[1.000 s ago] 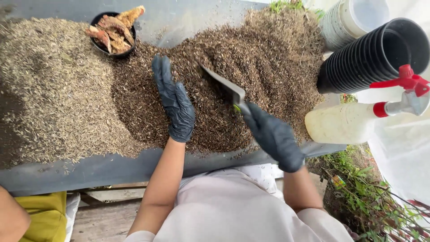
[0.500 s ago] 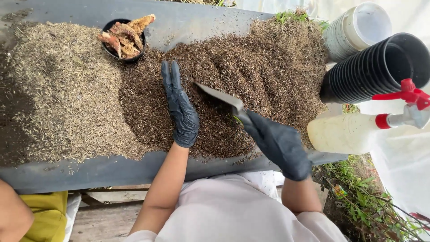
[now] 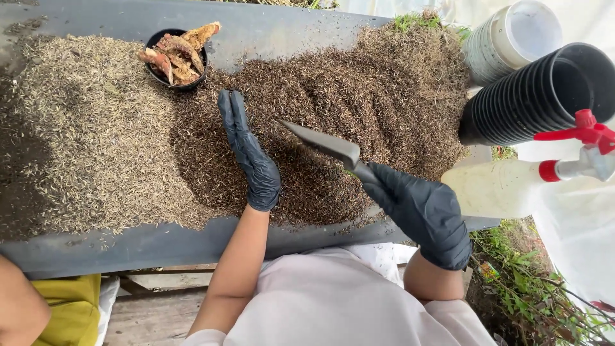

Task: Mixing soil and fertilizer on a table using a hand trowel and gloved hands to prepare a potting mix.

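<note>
The trowel [image 3: 323, 146] has swung left, gripped by the right hand [image 3: 419, 208], toward the flat-open left hand [image 3: 251, 154].

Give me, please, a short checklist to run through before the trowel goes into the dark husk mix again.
1. Grip: right hand closed on the trowel handle: ok.
2. Left hand flat on the dark husk mix, beside the blade, not under it: ok.
3. Both gloves on, no tears seen: ok.
4. Small black pot of root pieces stands away from the blade: ok.
5. Spray bottle at the table edge, overhanging: cannot tell if stable.
6. Stack of black pots lies on its side, mouth outward: cannot tell if steady.
</note>
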